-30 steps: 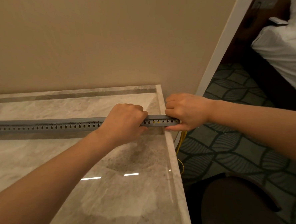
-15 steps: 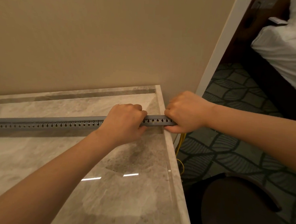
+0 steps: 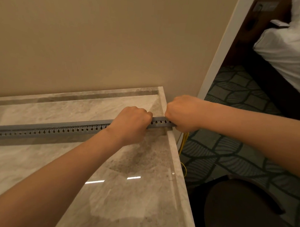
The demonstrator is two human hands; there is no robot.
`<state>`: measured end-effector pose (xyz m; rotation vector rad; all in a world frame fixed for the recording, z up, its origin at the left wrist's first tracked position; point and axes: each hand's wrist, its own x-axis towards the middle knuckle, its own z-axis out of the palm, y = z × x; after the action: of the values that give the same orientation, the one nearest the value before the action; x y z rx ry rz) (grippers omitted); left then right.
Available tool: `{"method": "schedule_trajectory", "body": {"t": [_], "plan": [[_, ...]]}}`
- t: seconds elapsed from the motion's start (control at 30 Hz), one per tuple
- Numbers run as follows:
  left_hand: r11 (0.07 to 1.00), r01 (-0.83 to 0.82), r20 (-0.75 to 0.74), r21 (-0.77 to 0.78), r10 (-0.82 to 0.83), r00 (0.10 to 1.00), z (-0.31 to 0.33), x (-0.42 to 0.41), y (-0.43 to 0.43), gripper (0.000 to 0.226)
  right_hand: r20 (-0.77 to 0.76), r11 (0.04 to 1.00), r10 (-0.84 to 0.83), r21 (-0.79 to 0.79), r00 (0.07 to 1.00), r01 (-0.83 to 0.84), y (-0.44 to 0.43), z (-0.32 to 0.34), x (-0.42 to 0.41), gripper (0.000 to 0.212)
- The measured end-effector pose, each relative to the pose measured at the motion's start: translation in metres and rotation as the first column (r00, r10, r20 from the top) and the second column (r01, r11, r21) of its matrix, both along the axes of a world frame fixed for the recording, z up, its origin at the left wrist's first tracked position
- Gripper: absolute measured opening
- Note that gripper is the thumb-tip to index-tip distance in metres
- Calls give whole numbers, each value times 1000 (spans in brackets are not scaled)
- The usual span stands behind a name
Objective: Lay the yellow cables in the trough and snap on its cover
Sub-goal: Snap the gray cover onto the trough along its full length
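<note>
- Our left grip (image 3: 131, 124) curls over the grey trough (image 3: 57, 129), grasping it from above.
- Our right grip (image 3: 182, 113) is wrapped round the trough's end, just right of the left grip, at the edge of the marble worktop (image 3: 123, 199).
- The trough runs leftward from both grips across the worktop.
- The yellow cables (image 3: 184, 143) hang just below the right grip, past the worktop's edge.
- A dark chair (image 3: 241, 212) stands well below the right grip.
</note>
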<state>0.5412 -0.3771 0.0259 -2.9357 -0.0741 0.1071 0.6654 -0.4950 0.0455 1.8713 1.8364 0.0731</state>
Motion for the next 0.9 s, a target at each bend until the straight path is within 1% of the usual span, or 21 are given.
{"method": "schedule_trajectory", "body": {"t": [0.1, 0.17, 0.2, 0.3, 0.4, 0.5, 0.6, 0.67, 0.77, 0.83, 0.9], "plan": [[1000, -12, 2, -22, 12, 1000, 1, 0, 0, 13, -68, 1000, 21, 4, 997, -21, -1, 4, 5, 35], [999, -11, 15, -32, 12, 1000, 0, -1, 2, 12, -81, 1000, 23, 15, 996, -22, -2, 6, 6, 35], [999, -11, 21, -33, 12, 1000, -1, -1, 3, 10, -63, 1000, 22, 18, 998, -21, -3, 4, 6, 33], [998, -10, 44, -65, 13, 999, -4, -3, 5, 17, 41, 998, 20, 54, 999, -22, -9, 0, 1, 24], [993, 3, 83, -116, 7, 996, -7, -9, 8, 26, 68, 993, -26, 118, 997, 18, -17, -1, 0, 32], [996, 5, 123, -92, 6, 992, -9, -15, 14, 32, 19, 980, -51, 196, 999, 46, -21, -3, -7, 32], [998, -6, 148, -68, 16, 989, -9, -22, 18, 32, -69, 956, -6, 292, 998, 26, -16, -5, -21, 33], [996, -31, 167, -78, 44, 985, -8, -27, 19, 31, -99, 940, 18, 342, 995, 17, -7, -9, -33, 29], [995, -47, 210, -91, 65, 975, -8, -31, 17, 26, -144, 924, -28, 375, 989, 81, 4, -19, -48, 17], [995, -45, 213, -92, 64, 975, -9, -32, 14, 24, -194, 906, -70, 399, 979, 144, 8, -23, -52, 15], [996, -48, 201, -70, 61, 978, -10, -30, 11, 20, -219, 893, -85, 417, 972, 172, 9, -22, -52, 13]]}}
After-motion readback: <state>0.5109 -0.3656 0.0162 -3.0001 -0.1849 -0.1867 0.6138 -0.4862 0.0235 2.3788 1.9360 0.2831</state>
